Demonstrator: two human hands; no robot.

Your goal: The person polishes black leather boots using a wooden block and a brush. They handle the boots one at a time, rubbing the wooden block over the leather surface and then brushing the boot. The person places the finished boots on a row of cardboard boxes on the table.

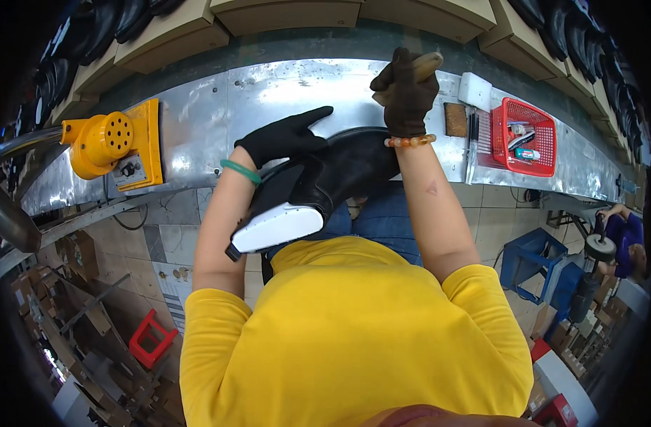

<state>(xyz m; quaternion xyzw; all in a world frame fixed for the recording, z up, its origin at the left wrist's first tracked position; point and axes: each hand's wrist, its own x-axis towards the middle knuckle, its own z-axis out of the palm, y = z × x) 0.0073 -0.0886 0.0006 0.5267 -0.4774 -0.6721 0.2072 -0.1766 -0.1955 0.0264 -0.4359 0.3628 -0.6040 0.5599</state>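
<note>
A black boot (pixel 357 160) lies on its side across the table's near edge, close to my body. Its white sole (pixel 283 228) with a dark end points down to the left. My left hand (pixel 283 137), in a black glove, rests along the boot's far side; the forefinger stretches out over the metal and the thumb touches the boot. Beyond the boot, my right hand (pixel 409 89), in a dark brown glove, is raised in a fist. It grips a tan, stick-like piece (pixel 428 66) whose rounded end sticks out; the rest is mostly hidden by the fingers.
On the metal table (pixel 268 85), a yellow machine (pixel 115 146) stands left. To the right are a brown block (pixel 455 119), a white block (pixel 475 91), a knife-like strip (pixel 473 146) and a red basket (pixel 500 135) with small items. Cardboard boxes (pixel 172 35) line the back.
</note>
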